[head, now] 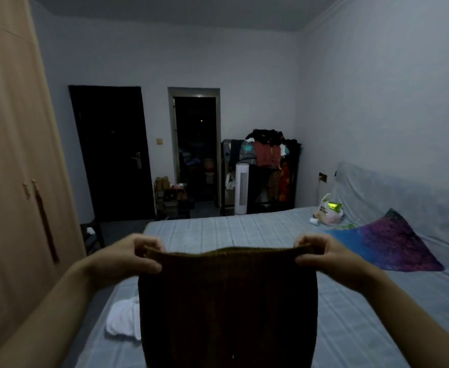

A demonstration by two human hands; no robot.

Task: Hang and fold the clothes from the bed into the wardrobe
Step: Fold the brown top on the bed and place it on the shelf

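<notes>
A dark brown knitted garment (228,306) hangs in front of me above the bed (218,229), stretched by its top edge. My left hand (128,258) pinches the top left corner and my right hand (329,257) pinches the top right corner, thumbs toward me. The garment's lower part runs out of the frame. A white garment (122,320) lies crumpled on the bed's left side, partly hidden behind the brown one. The light wooden wardrobe (13,155) stands at my left with its doors closed.
A purple and blue pillow (393,243) and a plastic bag (327,211) lie at the bed's right side near the wall. A loaded clothes rack (268,166) and a white tower fan (241,188) stand beyond the bed. A dark stool (92,235) sits by the wardrobe.
</notes>
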